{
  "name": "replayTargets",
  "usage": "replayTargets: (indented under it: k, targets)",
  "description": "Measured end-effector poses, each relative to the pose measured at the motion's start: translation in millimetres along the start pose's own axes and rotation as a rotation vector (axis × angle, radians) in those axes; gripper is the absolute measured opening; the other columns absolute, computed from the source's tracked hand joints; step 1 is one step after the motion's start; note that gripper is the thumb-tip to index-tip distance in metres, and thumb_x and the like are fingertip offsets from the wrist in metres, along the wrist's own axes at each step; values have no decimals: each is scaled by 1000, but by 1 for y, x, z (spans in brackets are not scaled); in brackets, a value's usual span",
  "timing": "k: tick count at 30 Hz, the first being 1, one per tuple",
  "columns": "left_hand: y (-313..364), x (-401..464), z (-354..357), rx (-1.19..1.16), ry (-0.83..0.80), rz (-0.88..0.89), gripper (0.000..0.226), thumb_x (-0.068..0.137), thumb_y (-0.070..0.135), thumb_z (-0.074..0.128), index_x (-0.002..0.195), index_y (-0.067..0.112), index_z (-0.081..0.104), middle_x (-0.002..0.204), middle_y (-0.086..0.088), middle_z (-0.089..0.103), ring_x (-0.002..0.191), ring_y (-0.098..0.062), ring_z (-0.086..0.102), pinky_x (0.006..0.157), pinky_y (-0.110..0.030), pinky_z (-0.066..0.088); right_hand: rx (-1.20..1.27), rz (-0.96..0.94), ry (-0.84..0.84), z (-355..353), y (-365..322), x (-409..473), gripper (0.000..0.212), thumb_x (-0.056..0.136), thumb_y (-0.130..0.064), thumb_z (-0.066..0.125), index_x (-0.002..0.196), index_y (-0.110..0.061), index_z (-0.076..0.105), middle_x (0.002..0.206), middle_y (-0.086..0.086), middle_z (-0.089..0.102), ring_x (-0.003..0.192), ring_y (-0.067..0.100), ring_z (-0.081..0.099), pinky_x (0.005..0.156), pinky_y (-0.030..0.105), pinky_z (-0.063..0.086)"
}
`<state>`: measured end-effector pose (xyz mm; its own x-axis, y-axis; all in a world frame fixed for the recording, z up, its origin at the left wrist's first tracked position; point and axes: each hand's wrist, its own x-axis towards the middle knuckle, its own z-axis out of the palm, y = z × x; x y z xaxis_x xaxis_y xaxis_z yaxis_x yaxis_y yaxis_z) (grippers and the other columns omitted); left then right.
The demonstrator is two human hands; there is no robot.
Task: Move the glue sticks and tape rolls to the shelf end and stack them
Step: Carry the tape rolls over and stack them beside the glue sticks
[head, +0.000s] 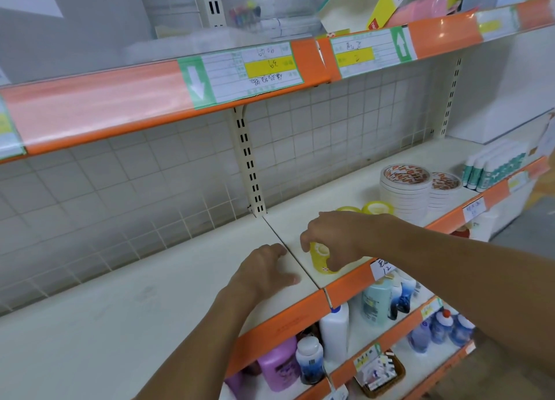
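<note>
My right hand (pixel 336 237) grips a stack of small yellow tape rolls (pixel 321 258) standing near the front edge of the cream shelf (pixel 150 303). My left hand (pixel 264 267) rests flat on the shelf just left of that stack, fingers apart, holding nothing. Two more yellow tape rolls (pixel 377 208) sit behind my right wrist. Further right stand two stacks of white tape rolls with red-printed tops (pixel 405 189), the taller stack to the left of the shorter one. A row of white and teal glue sticks (pixel 492 168) stands at the far right of the shelf.
An orange-edged upper shelf (pixel 120 105) with price labels overhangs the work area. Bottles (pixel 378 303) fill the lower shelves. A perforated upright (pixel 249 165) runs down the tiled back wall. A white box (pixel 495 123) stands at the shelf's far right.
</note>
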<state>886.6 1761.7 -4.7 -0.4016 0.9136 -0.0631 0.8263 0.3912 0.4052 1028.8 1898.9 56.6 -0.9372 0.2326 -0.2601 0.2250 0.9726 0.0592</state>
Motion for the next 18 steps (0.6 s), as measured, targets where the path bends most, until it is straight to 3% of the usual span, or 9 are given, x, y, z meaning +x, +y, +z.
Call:
replayTargets:
  k: [4, 9, 11, 15, 18]
  targets:
    - [-2, 2, 1, -3, 7, -5, 68, 84, 47, 71, 142, 22, 46, 140, 0, 50, 128, -16, 47, 102, -28, 41, -6, -4, -16, 0, 1, -1, 61, 80, -33, 73, 136, -28, 50, 101, -10, 42, 109, 18, 51, 105, 44, 43]
    - [-2, 5, 4, -3, 11, -3, 65, 85, 48, 70, 141, 22, 47, 139, 1, 52, 127, -16, 48, 100, -27, 41, -53, 2, -14, 2, 0, 3, 60, 81, -34, 74, 136, -28, 50, 99, -10, 39, 99, 16, 47, 105, 43, 42]
    - [-3, 6, 5, -6, 10, -4, 64, 85, 49, 69, 140, 22, 49, 136, 1, 53, 125, -15, 49, 99, -27, 42, -53, 4, -15, 2, 0, 3, 60, 81, -35, 74, 136, -27, 50, 100, -10, 38, 105, 18, 51, 104, 42, 43]
    - [-6, 6, 7, 6, 7, -2, 60, 86, 47, 68, 138, 22, 51, 132, 1, 55, 122, -16, 51, 99, -28, 43, -56, 1, -11, 1, -1, 3, 60, 80, -36, 74, 135, -27, 50, 103, -9, 39, 107, 21, 53, 87, 37, 47]
    - [-8, 6, 7, 7, 14, -4, 58, 87, 46, 67, 136, 21, 52, 131, 1, 56, 120, -16, 52, 99, -29, 44, -76, 8, -21, 1, -2, 3, 60, 80, -36, 74, 134, -27, 49, 112, -4, 49, 105, 22, 54, 84, 37, 47]
